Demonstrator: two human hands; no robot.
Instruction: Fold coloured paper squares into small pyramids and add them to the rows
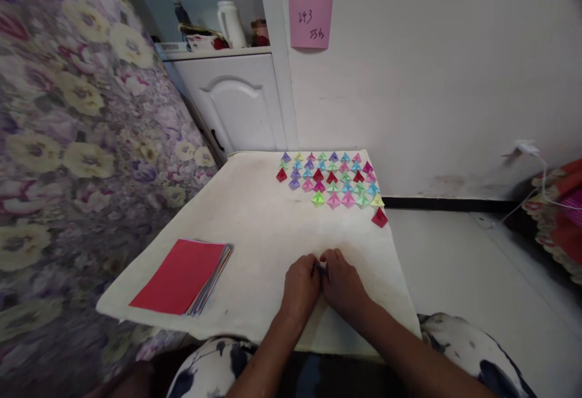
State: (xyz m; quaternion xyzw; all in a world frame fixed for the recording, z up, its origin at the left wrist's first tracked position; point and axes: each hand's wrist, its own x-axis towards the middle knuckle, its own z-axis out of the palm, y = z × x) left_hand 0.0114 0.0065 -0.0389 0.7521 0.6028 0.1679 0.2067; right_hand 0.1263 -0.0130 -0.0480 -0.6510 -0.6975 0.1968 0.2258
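Observation:
My left hand (302, 283) and my right hand (342, 279) meet over the near part of the cream-covered table (254, 216). Between their fingertips they pinch a small dark piece of folded paper (322, 269). Most of this piece is hidden by the fingers, so its shape cannot be made out. Farther back, small folded paper pieces (333, 199) in many colours stand in rows near the wall. One dark red folded piece (379, 218) sits apart at the right edge. To the left lies a stack of coloured paper sheets with a red sheet (182, 276) on top.
A floral curtain (91, 143) hangs along the left side. Behind the table are a white cabinet (236, 104) and a wall with a pink note (311, 17). A white jug (231, 24) stands on the cabinet shelf. A cable (543, 179) runs down at the right.

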